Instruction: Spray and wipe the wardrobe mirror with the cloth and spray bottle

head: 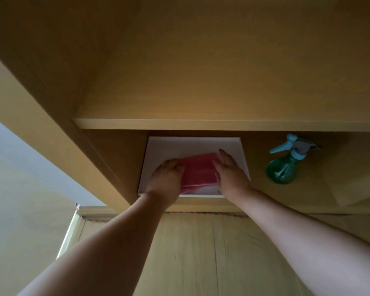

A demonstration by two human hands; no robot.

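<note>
A folded red cloth point(199, 171) lies in a white tray point(192, 144) on a wooden shelf. My left hand point(167, 178) rests on the cloth's left edge with its fingers curled over it. My right hand point(229, 169) lies flat against the cloth's right edge, fingers stretched out. A green spray bottle point(283, 167) with a light blue trigger head stands on the same shelf to the right of the tray, apart from both hands. No mirror surface is clearly visible.
The shelf above point(222, 124) overhangs the tray closely. The cabinet's side wall point(58, 133) runs along the left. Below the shelf are pale wooden door panels point(190, 253) with a red and green cord point(205, 213) along their top. A pale box point(355, 184) sits at far right.
</note>
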